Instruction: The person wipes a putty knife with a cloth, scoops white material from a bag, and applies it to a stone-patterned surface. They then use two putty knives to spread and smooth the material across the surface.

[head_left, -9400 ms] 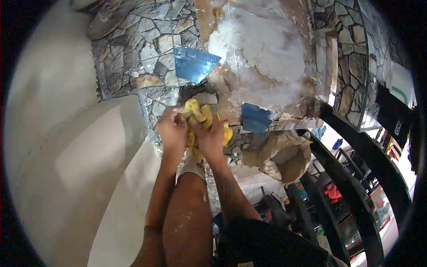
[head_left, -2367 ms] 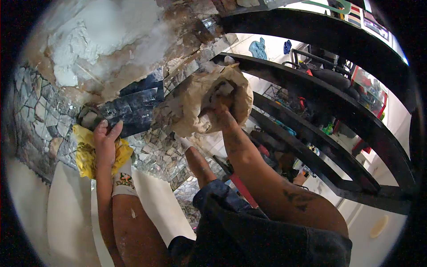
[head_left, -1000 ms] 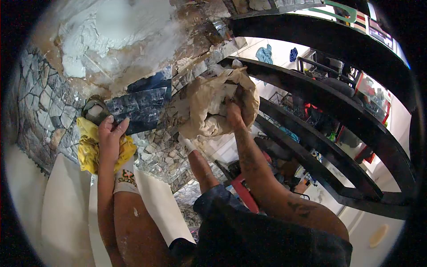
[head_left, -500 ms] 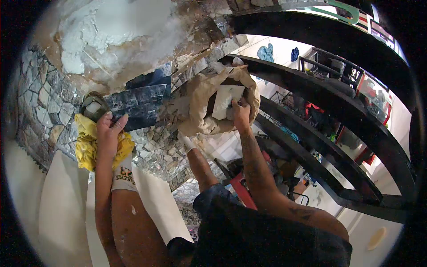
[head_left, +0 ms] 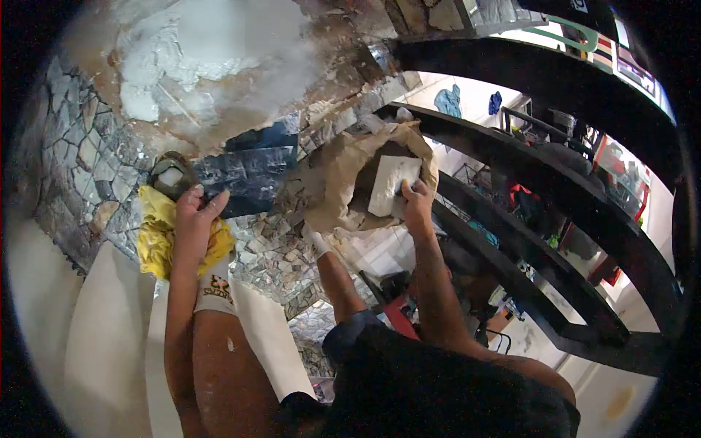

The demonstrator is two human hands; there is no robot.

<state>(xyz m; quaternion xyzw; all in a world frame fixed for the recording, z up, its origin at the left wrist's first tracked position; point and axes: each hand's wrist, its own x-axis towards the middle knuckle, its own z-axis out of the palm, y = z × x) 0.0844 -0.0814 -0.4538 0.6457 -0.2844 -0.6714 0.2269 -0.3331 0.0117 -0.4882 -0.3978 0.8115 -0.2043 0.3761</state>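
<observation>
My right hand (head_left: 418, 206) grips a flat, whitish rectangular slab (head_left: 392, 185) at its lower right, thumb on its face. The slab is tilted in the mouth of a brown paper bag (head_left: 328, 182), whose inside is mostly in shadow. On the left, my left hand (head_left: 193, 223) is closed at the near left corner of a dark flat board (head_left: 248, 179) smeared with white; its thumb shows, while the curled fingers are partly hidden. Beneath that hand a yellow cloth (head_left: 157, 233) lies bunched over my lower leg. An olive shoe (head_left: 172, 175) shows just beyond it.
White paste (head_left: 146, 80) and powder cover the surface ahead. Dark railing bars (head_left: 504, 150) curve along the right, with cluttered belongings beyond and below. Broken-stone paving (head_left: 77, 146) lies at left and between my legs. A pale curved panel (head_left: 102, 328) stands at lower left.
The view has shifted, so most things sit lower and further right. The paper bag's mouth has changed shape, and the slab in my right hand sits nearer its right rim.
</observation>
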